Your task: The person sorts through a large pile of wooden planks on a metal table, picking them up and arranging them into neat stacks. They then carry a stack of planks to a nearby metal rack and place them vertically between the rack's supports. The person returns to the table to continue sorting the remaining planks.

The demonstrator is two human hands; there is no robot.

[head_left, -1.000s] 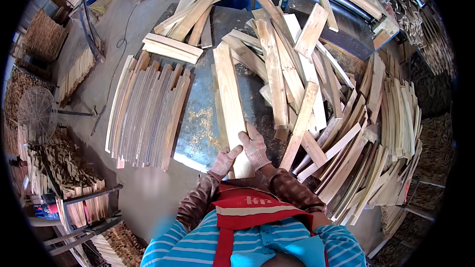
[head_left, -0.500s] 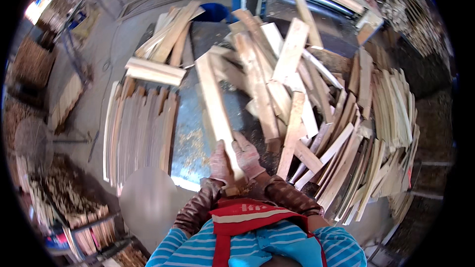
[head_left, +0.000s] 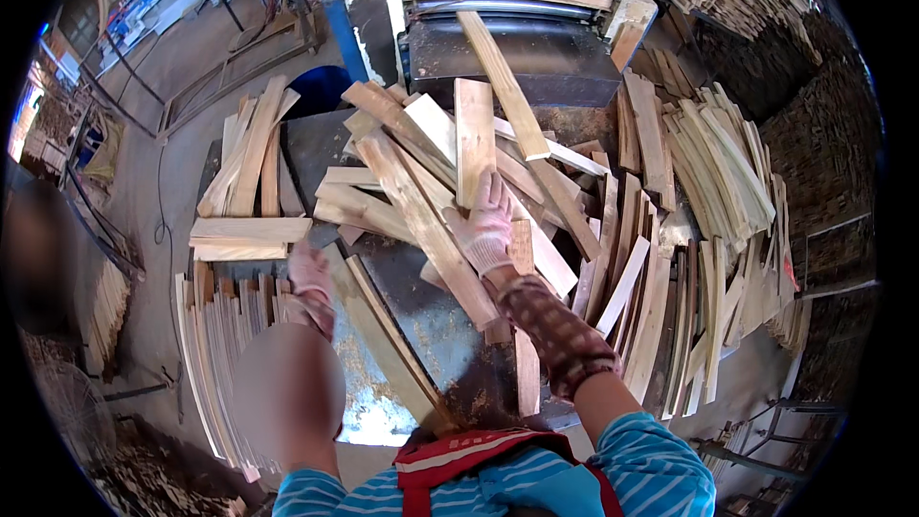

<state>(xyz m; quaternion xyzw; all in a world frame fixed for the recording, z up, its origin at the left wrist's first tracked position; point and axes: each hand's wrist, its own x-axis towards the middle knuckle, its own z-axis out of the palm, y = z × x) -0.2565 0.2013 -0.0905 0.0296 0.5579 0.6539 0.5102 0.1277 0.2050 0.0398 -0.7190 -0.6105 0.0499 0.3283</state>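
Observation:
My right hand (head_left: 485, 225), in a pale work glove, reaches into a jumbled heap of wooden boards. Its fingers are stretched out over the near end of a short, wide board (head_left: 474, 134), with the thumb spread to the left. Under the wrist side runs a longer board (head_left: 421, 220), slanting toward me. My left hand (head_left: 310, 276), gloved too, is by the far right end of a row of boards standing on edge (head_left: 225, 325); its fingers are smeared. Between my arms a long greyish board (head_left: 375, 340) lies on the dark table with a narrow strip beside it.
Two pale boards (head_left: 249, 232) lie crosswise beyond the row, with a leaning pile (head_left: 247, 158) behind. More boards (head_left: 723, 177) are stacked at the right. A machine with a metal roller (head_left: 507, 8) stands at the back, and a blue bin (head_left: 321, 88) at the far left.
Both hands have let go of the long board near my waist. My right hand has moved forward onto the heap, my left toward the row. The view has shifted.

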